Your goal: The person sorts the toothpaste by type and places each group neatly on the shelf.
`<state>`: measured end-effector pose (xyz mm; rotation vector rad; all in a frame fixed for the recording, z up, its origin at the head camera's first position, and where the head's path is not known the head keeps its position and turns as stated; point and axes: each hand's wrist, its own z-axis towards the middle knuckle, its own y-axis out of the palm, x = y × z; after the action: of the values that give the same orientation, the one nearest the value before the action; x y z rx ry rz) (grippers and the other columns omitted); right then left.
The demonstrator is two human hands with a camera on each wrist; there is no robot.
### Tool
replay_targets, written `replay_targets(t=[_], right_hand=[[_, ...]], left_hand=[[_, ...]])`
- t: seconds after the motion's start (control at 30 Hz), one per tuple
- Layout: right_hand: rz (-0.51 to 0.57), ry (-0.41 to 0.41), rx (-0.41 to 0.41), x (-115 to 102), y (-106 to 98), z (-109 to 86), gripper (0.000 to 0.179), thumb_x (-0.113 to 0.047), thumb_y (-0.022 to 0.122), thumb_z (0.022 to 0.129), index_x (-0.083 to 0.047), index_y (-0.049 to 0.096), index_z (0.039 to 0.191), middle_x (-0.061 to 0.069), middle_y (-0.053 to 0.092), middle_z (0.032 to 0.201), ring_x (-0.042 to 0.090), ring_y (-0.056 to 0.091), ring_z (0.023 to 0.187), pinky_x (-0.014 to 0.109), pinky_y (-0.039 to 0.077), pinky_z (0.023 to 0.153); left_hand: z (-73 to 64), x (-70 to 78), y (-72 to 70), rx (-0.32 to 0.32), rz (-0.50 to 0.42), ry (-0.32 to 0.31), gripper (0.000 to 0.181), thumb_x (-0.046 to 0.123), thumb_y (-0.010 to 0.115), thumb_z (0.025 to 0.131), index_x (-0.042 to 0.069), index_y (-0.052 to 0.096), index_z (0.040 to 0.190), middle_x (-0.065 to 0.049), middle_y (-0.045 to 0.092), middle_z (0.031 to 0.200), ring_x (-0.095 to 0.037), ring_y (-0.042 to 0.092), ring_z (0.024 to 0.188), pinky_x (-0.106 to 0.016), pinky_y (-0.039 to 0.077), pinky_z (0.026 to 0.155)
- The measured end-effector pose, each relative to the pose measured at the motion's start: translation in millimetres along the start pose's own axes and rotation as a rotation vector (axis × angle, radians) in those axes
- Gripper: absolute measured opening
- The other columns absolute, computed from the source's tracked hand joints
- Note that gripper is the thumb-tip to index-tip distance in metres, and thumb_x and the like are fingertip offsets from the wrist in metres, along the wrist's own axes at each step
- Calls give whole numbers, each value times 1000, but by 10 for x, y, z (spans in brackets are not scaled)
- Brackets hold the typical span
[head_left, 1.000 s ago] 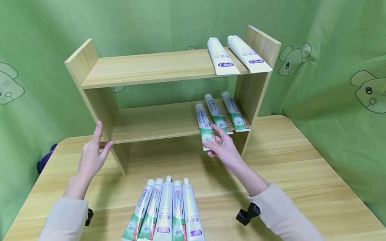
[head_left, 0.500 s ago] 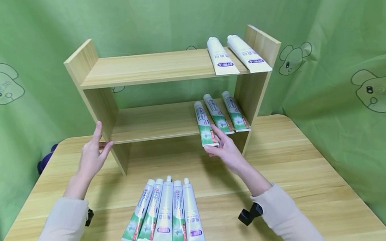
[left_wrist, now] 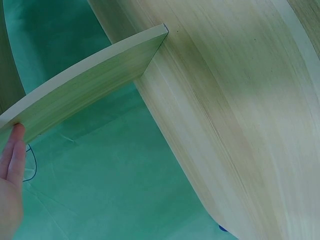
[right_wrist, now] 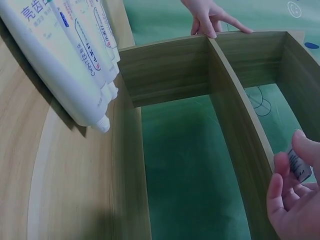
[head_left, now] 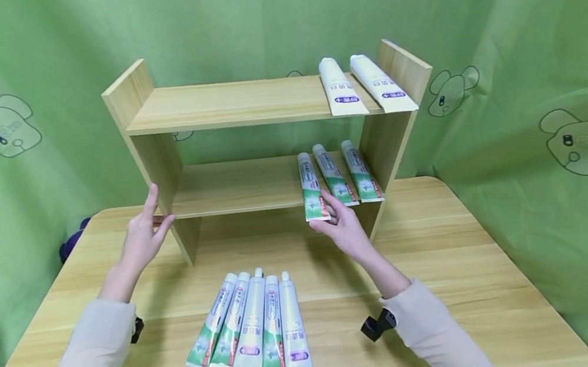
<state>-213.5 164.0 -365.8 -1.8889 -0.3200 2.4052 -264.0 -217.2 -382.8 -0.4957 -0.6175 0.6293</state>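
Observation:
My right hand (head_left: pixel 345 233) holds the lower end of a green-and-white toothpaste tube (head_left: pixel 312 189), thumb at its bottom edge and fingers along its right side. This tube lies on the middle shelf (head_left: pixel 236 189) of a wooden rack, its flat end jutting past the front edge. Two matching toothpaste tubes (head_left: pixel 334 173) lie to its right. My left hand (head_left: pixel 139 237) rests against the rack's left side panel (head_left: pixel 156 161), index finger straight and thumb at the middle shelf's front corner. In the right wrist view, my right hand (right_wrist: pixel 297 195) mostly hides the held tube (right_wrist: pixel 299 165).
Two white toothpaste tubes (head_left: pixel 340 87) lie at the right of the top shelf (head_left: pixel 228 104). Several green-and-white and silvery toothpaste tubes (head_left: pixel 251 323) fan out on the wooden table (head_left: pixel 440 264) before the rack. A green curtain (head_left: pixel 236 23) hangs behind.
The toothpaste tube in my right hand has moved back, farther onto the middle shelf, and my thumb has slipped to its bottom edge. My left hand keeps its place on the rack.

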Motion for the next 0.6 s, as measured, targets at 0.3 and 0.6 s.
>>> replay_targets(t=[0.3, 0.6], right_hand=[[-104, 3, 116, 25, 30, 26, 64, -1, 67, 80, 4, 35, 136, 26, 57, 117, 1, 58, 68, 14, 51, 59], [-114, -99, 300, 102, 88, 39, 36, 1, 62, 83, 6, 56, 118, 24, 65, 86, 2, 55, 56, 15, 51, 56]], left_hand=[[1, 14, -1, 1, -2, 11, 95, -6, 63, 80, 30, 7, 147, -42, 44, 119, -44, 63, 71, -52, 54, 62], [-6, 10, 0, 0, -3, 23, 96, -7, 63, 79, 28, 6, 147, -43, 44, 118, -45, 62, 71, -51, 54, 62]])
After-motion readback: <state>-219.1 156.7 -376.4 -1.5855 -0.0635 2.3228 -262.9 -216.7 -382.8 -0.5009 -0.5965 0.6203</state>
